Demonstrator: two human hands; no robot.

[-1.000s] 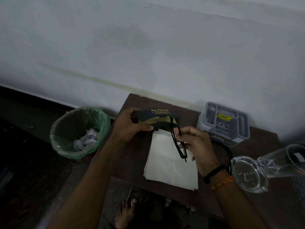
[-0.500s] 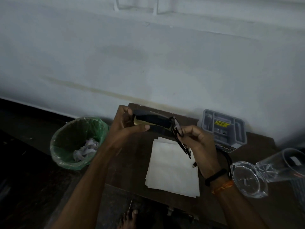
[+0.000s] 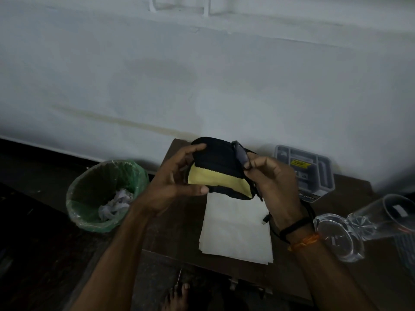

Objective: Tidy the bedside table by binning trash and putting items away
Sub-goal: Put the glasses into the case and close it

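A black glasses case (image 3: 214,161) is held open above the dark wooden bedside table (image 3: 175,212), showing a yellow cloth (image 3: 219,184) inside. My left hand (image 3: 174,182) grips the case's left end with thumb and fingers. My right hand (image 3: 271,178) pinches dark-framed glasses (image 3: 240,153) at the case's right end; most of the frame is hidden behind the hand and case.
A stack of white papers (image 3: 235,230) lies on the table under my hands. A grey tray box (image 3: 307,167) stands at the back right, with clear glassware (image 3: 350,234) and a black cable (image 3: 267,218) beside it. A green-lined bin (image 3: 105,194) with crumpled paper stands left of the table.
The case has been lifted and tipped open toward me, showing the yellow cloth. The glasses moved from hanging over the papers up to the case's right end.
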